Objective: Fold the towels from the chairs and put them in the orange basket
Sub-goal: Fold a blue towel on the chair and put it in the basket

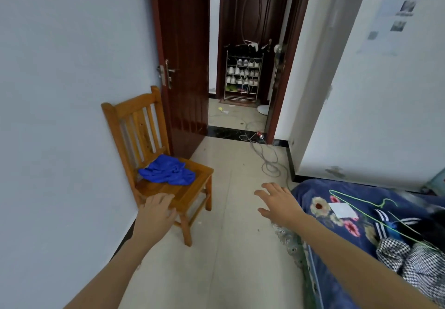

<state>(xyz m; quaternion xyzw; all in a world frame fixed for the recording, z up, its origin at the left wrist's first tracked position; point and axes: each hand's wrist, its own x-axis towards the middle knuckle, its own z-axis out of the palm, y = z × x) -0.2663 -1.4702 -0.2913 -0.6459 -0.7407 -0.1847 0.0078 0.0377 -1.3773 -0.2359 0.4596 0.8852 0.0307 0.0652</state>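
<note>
the crumpled blue cloth towel [166, 170] lies on the seat of the small slatted wooden chair [185, 194], probably light and limp, best pinched at a corner; the left hand [156, 212] by the seat's front and the right hand [277, 202] beside the chair are spread, empty.

Brown door [185, 68] open; shoe rack [243, 75] beyond; grey cable [267, 162] on floor [228, 224]; floral blanket [310, 190].

A blue towel [166, 170] lies crumpled on the chair [168, 192] (which stands against the wall, beside the open door [185, 68]). The left hand [156, 210] is at the chair's front edge, fingers relaxed. The right hand [277, 202] is spread right of the chair, empty.
</note>
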